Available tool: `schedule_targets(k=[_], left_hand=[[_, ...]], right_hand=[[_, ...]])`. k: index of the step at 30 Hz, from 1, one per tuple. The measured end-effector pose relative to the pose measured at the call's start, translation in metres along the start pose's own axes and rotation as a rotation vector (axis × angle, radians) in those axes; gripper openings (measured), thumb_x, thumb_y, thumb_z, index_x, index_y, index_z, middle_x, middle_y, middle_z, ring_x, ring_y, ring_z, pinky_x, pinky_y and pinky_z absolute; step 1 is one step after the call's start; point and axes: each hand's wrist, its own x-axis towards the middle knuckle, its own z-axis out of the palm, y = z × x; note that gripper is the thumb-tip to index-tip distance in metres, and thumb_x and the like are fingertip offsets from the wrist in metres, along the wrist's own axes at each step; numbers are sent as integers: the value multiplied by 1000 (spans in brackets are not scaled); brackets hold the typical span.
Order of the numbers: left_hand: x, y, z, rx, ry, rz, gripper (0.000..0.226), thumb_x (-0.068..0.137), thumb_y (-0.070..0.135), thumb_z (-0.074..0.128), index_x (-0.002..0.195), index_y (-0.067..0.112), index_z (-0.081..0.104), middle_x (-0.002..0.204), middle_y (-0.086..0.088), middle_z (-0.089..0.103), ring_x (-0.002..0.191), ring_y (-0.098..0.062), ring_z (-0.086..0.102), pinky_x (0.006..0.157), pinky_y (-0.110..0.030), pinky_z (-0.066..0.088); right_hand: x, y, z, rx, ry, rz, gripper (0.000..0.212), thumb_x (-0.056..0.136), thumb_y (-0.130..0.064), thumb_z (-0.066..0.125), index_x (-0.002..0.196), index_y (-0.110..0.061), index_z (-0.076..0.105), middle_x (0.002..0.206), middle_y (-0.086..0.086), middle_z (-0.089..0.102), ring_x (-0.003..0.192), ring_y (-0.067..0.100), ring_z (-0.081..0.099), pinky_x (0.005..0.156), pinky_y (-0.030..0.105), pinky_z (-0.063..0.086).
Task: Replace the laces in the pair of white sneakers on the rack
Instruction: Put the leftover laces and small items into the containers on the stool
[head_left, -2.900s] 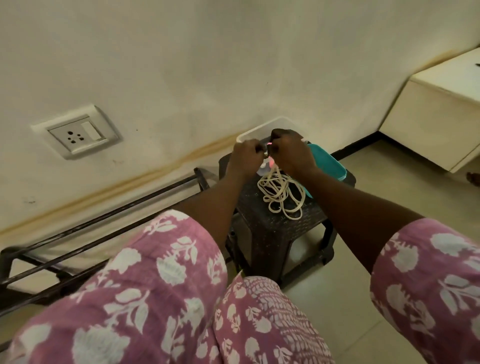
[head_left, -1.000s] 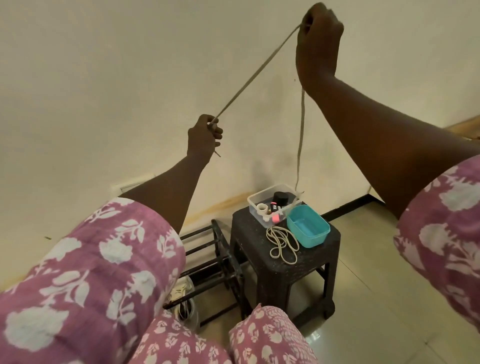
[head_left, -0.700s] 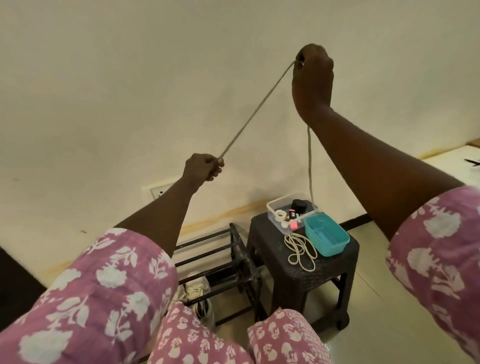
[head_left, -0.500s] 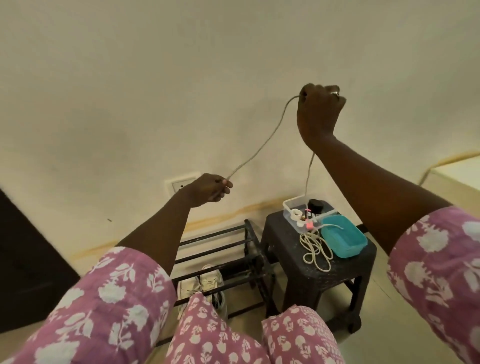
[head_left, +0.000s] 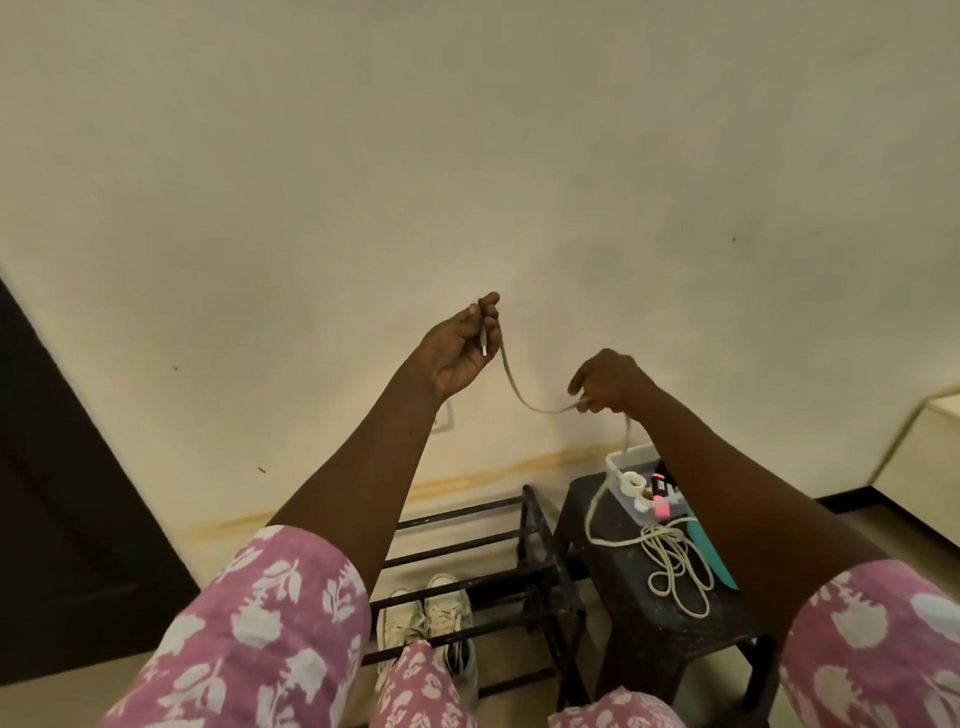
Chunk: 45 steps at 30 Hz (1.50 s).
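My left hand (head_left: 460, 345) is raised before the wall and pinches the tip end of a cream lace (head_left: 524, 397) between thumb and finger. The lace sags to my right hand (head_left: 605, 382), which grips it lower down. From there it drops to the black stool (head_left: 639, 618), where the remaining lace lies in a loose coil (head_left: 675, 571). A pair of white sneakers (head_left: 423, 618) stands on the lower tier of the black metal rack (head_left: 467, 551), partly hidden by my knee.
On the stool sit a clear plastic box (head_left: 631, 480) of small items and a teal lid or tray (head_left: 714, 551), mostly hidden by my right arm. A wall socket (head_left: 441, 415) is behind my left forearm. A dark door is at left, a cream cabinet at right.
Both hands lifted the lace from the stool and stretched it high. My right hand has since come down below my left, my left has risen, and the lace between them has gone slack.
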Motion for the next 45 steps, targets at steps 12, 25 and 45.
schedule_targets(k=[12, 25, 45], left_hand=[[3, -13, 46, 154, -73, -64, 25, 102, 11, 32, 102, 3, 56, 68, 3, 57, 46, -1, 52, 43, -11, 39], [-10, -13, 6, 820, -43, 21, 28, 100, 3, 33, 93, 11, 59, 84, -1, 62, 72, -11, 60, 65, -25, 46], [-48, 18, -13, 330, -194, -192, 30, 102, 22, 31, 104, 9, 58, 66, 4, 57, 55, -5, 56, 76, -49, 57]], right_hand=[[-18, -22, 34, 1090, -91, -172, 26, 90, -2, 56, 116, 3, 56, 93, 12, 68, 90, 21, 66, 88, 34, 45], [-35, -48, 2, 732, -125, -239, 10, 82, 1, 62, 87, -5, 57, 71, 10, 64, 56, 13, 58, 55, 23, 50], [0, -84, 24, 878, 172, -410, 14, 84, 2, 60, 82, -8, 68, 71, 3, 66, 66, 19, 62, 66, 30, 51]])
